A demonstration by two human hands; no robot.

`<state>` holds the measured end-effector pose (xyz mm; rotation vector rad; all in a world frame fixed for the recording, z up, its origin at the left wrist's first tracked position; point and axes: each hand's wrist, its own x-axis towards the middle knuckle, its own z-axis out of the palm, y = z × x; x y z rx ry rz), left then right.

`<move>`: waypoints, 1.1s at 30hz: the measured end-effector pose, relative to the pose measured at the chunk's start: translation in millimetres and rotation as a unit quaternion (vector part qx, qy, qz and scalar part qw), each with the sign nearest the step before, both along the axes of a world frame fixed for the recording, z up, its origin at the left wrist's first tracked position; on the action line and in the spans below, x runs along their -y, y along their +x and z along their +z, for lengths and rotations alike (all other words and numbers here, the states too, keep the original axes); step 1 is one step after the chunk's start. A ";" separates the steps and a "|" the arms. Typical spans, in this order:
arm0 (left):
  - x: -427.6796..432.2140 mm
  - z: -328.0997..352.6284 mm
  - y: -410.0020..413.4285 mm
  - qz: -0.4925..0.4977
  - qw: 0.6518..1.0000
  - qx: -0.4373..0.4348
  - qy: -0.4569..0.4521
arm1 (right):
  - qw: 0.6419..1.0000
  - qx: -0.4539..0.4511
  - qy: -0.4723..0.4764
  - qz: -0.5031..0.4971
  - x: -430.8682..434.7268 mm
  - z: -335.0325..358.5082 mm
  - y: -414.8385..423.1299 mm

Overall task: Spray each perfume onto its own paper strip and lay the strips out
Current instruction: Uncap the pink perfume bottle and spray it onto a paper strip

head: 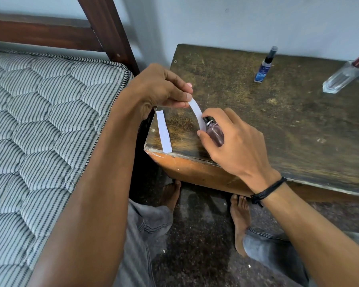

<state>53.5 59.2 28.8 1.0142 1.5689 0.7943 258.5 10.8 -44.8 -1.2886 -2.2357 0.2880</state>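
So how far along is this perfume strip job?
Possibly done: a flat strip lies at the left edge of the table, though I can't tell whether it has been sprayed. In hand: the left hand pinches a curved strip while the right hand holds a purplish bottle close to it. Left: the blue bottle and clear bottle wait at the back.

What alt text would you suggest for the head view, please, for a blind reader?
The left hand pinches a curved paper strip while the right hand holds a small purple bottle close to it, over a wooden table. A second strip, a blue bottle and a clear bottle rest on the table.
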 end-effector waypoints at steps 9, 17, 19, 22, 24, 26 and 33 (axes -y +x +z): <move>-0.3 2.4 -13.3 0.009 0.999 -0.033 0.005 | 1.000 -0.022 -0.020 0.006 -0.4 0.0 0.4; -1.8 -3.8 -23.5 -0.016 0.990 -0.138 -0.015 | 0.998 -0.006 -0.049 0.025 -0.7 1.6 1.0; -2.6 -4.9 -23.0 -0.023 0.988 -0.154 -0.017 | 0.998 0.009 -0.056 0.028 -0.5 1.2 0.6; -2.7 -5.0 -20.7 -0.032 0.986 -0.162 -0.018 | 0.997 0.024 -0.060 0.032 -0.2 0.7 0.1; -2.2 -4.1 -19.2 -0.036 0.987 -0.154 -0.019 | 0.997 0.026 -0.061 0.034 -0.5 0.5 0.2; -1.0 -3.9 -18.1 -0.033 0.990 -0.140 -0.016 | 0.997 0.024 -0.061 0.035 -1.2 0.5 0.4; 1.3 -2.3 -15.0 -0.044 0.995 -0.089 -0.016 | 0.999 0.015 -0.037 0.032 1.4 0.4 -1.2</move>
